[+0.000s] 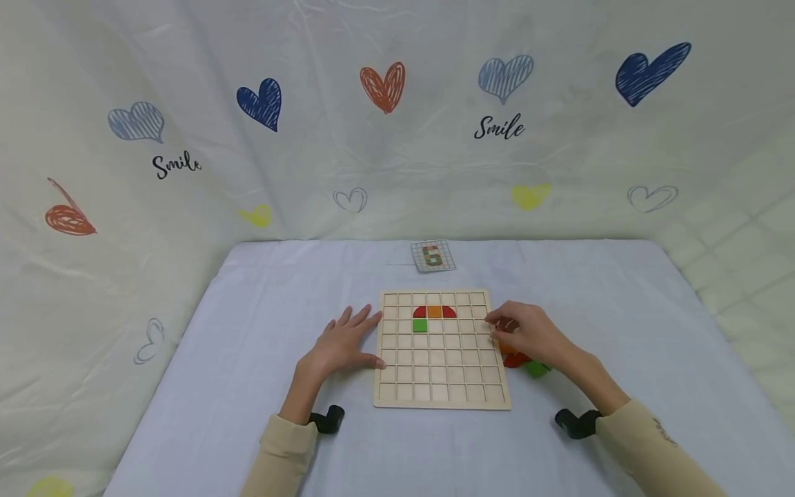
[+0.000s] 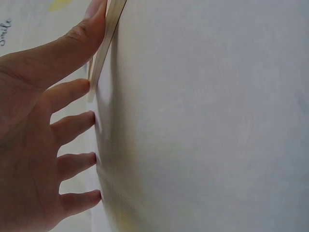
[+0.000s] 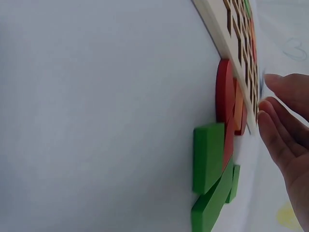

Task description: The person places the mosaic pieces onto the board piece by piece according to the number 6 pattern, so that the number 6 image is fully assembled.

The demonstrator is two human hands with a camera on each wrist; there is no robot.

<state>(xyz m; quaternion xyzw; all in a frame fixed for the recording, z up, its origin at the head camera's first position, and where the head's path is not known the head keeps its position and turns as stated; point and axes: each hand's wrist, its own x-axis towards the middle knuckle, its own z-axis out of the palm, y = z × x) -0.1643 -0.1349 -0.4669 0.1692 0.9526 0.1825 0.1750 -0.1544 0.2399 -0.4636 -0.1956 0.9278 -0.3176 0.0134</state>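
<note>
A wooden grid board [image 1: 437, 400] lies on the table between both hands. Set in its upper cells are an orange square [image 1: 434, 312] flanked by two red rounded pieces [image 1: 448, 313], with a green square [image 1: 420, 325] below the left one. My left hand [image 1: 335, 348] spreads its fingers along the board's left edge, thumb and index fingertip right at the rim. Over the board's right edge hovers my right hand [image 1: 528, 335], fingers bent loosely. The right wrist view shows a gap between its thumb and fingertips, with no piece visible there.
Beside the board's right edge, partly under the right hand, lie loose red pieces [image 3: 224, 92], an orange piece [image 3: 238, 106] and several green pieces [image 3: 208, 157]. A small card [image 1: 433, 256] with a coloured block pattern lies behind the board. White cloth [image 1: 248, 290] covers the table.
</note>
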